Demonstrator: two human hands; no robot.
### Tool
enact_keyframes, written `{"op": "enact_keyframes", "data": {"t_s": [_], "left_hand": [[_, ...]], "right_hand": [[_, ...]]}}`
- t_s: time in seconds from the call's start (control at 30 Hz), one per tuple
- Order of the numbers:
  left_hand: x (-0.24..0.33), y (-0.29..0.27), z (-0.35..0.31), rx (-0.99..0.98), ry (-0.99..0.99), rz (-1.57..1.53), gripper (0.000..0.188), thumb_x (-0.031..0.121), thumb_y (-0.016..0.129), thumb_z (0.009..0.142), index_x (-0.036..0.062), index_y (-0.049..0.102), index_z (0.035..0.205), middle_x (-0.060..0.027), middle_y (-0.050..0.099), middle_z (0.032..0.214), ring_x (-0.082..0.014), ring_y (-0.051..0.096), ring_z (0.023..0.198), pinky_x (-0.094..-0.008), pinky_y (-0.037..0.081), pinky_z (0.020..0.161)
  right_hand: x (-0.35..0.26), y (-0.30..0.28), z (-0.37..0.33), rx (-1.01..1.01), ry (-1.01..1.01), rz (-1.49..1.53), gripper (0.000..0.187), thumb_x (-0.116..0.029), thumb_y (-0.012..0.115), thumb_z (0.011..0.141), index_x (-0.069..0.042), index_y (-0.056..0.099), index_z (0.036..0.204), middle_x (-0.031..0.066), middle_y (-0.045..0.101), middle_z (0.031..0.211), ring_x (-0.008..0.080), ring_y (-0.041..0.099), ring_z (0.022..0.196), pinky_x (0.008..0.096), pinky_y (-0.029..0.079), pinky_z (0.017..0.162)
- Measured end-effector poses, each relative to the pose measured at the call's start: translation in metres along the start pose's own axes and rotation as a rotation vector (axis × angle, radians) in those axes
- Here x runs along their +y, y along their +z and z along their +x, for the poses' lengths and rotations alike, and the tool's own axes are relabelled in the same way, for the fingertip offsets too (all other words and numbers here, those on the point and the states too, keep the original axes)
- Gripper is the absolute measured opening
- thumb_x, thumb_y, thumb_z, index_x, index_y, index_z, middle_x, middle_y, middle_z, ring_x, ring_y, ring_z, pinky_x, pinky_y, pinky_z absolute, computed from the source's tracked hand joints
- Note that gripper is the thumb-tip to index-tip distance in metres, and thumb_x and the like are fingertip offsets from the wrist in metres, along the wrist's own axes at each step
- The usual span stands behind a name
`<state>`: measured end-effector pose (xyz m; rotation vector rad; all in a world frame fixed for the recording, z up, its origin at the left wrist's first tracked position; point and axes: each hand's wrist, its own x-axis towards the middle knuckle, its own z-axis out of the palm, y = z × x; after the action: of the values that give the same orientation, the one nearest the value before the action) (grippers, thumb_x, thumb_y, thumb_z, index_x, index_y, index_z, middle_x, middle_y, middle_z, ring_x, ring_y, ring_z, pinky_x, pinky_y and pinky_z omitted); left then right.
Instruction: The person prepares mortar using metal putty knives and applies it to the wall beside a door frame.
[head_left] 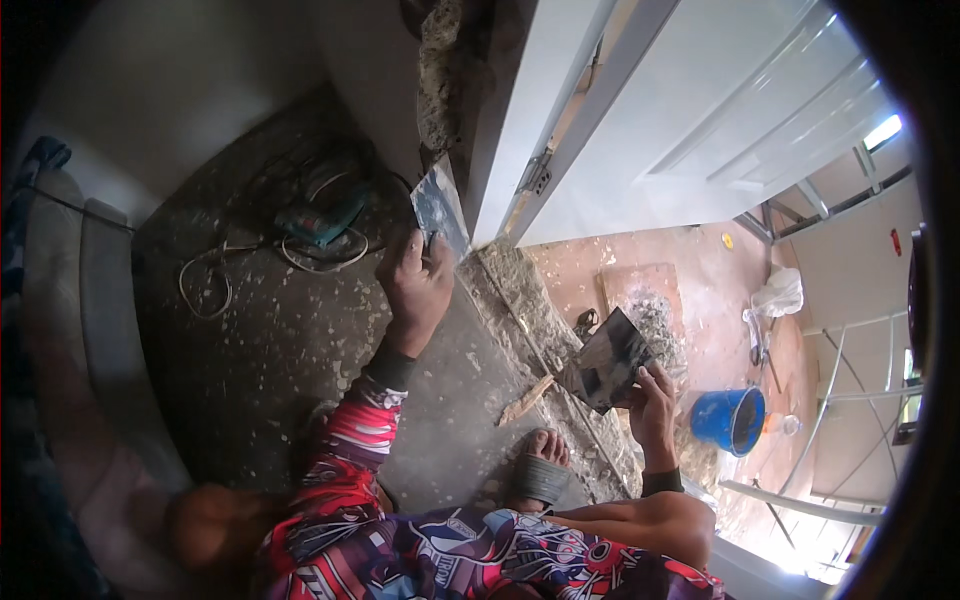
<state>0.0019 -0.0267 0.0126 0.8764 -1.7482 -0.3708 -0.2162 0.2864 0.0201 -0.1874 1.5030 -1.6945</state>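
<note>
My left hand (416,283) grips a flat, greyish blade like a plasterer's scraper (438,200), smeared with pale material. The blade is held up beside the foot of the white door frame (492,130) and the rough, broken wall edge (437,80); whether it touches them I cannot tell. To the right, my right hand (652,408) closes on the edge of a dark square plate (610,355), tilted over the broken floor strip. Some dark and light smears mark the plate's face. Its underside and the fingers beneath are hidden.
A teal power tool (325,222) with a looped cable lies on the speckled floor at left. A wood piece (525,400) rests by my sandalled foot (543,475). Rubble (650,320), a blue bucket (727,420) and metal scaffolding (850,400) stand beyond the open white door (720,110).
</note>
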Motion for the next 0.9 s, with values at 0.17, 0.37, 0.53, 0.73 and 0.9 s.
{"op": "enact_keyframes", "data": {"t_s": [0.17, 0.37, 0.53, 0.73, 0.9], "left_hand": [[-0.025, 0.027, -0.030, -0.017, -0.071, -0.024, 0.016, 0.008, 0.065, 0.089, -0.0052, 0.059, 0.083, -0.0165, 0.061, 0.070, -0.0302, 0.061, 0.060, -0.0374, 0.045, 0.054], [-0.012, 0.032, -0.014, -0.172, -0.565, -0.284, 0.023, 0.014, 0.065, 0.090, -0.0081, 0.062, 0.086, -0.0152, 0.063, 0.070, -0.0231, 0.058, 0.062, -0.0359, 0.046, 0.060], [0.015, 0.013, 0.033, -0.096, -0.556, -0.548, 0.022, 0.012, 0.063, 0.092, -0.0069, 0.058, 0.081, -0.0058, 0.059, 0.065, -0.0107, 0.050, 0.063, -0.0320, 0.043, 0.058], [0.082, -0.012, 0.082, -0.050, -0.474, -0.625, 0.016, 0.006, 0.062, 0.093, -0.0057, 0.060, 0.082, -0.0004, 0.062, 0.074, -0.0058, 0.053, 0.070, -0.0248, 0.044, 0.062], [0.115, -0.035, 0.131, 0.023, -0.383, -0.634, 0.015, 0.005, 0.062, 0.092, -0.0024, 0.061, 0.079, 0.0025, 0.061, 0.074, -0.0044, 0.051, 0.070, -0.0228, 0.042, 0.063]], "right_hand": [[0.000, -0.008, -0.001, -0.009, -0.013, -0.020, 0.012, -0.012, 0.054, 0.097, -0.003, 0.055, 0.104, 0.0084, 0.067, 0.090, 0.0204, 0.071, 0.069, 0.0368, 0.061, 0.059], [-0.001, -0.015, -0.003, -0.028, -0.020, -0.002, 0.012, -0.013, 0.054, 0.098, -0.003, 0.055, 0.104, 0.0081, 0.067, 0.090, 0.0190, 0.071, 0.069, 0.0350, 0.062, 0.060], [0.005, -0.019, 0.005, -0.024, -0.018, 0.040, 0.017, -0.011, 0.051, 0.099, -0.002, 0.055, 0.112, 0.0086, 0.066, 0.090, 0.0223, 0.071, 0.070, 0.0375, 0.062, 0.060], [-0.002, -0.008, 0.009, -0.040, -0.037, 0.071, 0.010, -0.011, 0.053, 0.098, -0.003, 0.054, 0.102, 0.0057, 0.063, 0.087, 0.0186, 0.070, 0.069, 0.0348, 0.062, 0.060], [-0.016, 0.006, 0.008, -0.076, -0.023, 0.049, 0.010, -0.012, 0.055, 0.098, -0.005, 0.052, 0.091, 0.0021, 0.058, 0.080, 0.0150, 0.068, 0.065, 0.0317, 0.061, 0.060]]}}
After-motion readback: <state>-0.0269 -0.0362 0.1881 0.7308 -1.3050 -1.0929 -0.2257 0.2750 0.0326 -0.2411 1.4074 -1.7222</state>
